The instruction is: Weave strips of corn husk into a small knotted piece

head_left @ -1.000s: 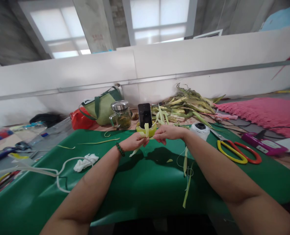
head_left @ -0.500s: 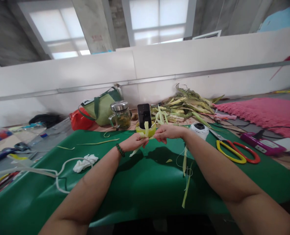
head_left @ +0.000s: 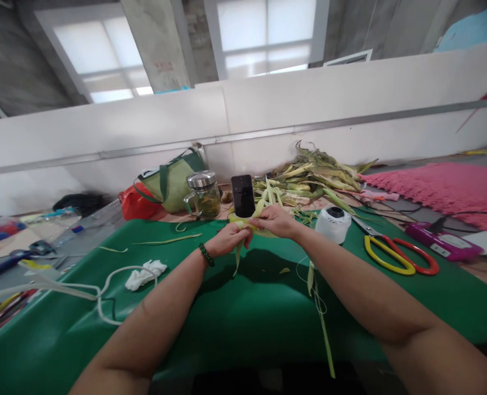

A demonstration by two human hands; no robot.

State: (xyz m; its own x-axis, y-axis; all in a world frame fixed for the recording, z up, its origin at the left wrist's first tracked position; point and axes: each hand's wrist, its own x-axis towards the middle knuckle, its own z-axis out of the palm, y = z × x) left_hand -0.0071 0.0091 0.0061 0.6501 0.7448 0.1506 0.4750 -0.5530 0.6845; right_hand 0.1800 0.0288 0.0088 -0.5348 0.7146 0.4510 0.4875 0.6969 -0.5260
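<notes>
- Head view is showing my two hands, one phone (head_left: 243, 195), one lidded glass mug (head_left: 204, 195), one white thread spool (head_left: 331, 225) and one pair of scissors (head_left: 399, 258) with a yellow and a red loop.
- My left hand (head_left: 227, 240) and right hand (head_left: 274, 221) are meeting above the far middle of the green mat (head_left: 247, 323), both pinching one pale husk strip (head_left: 237, 259).
- The strip's loose end is dangling toward 6 o'clock below my left hand; the phone is standing just behind my hands at 12 o'clock.
- From my hands, the husk pile (head_left: 313, 178) is lying at 1 o'clock, the spool at 3 o'clock and the mug at 11 o'clock.
- My fingers are covering the strip's middle, so I cannot tell how it is folded; my right forearm is hiding part of the thin strips (head_left: 325, 337) trailing toward 5 o'clock.
</notes>
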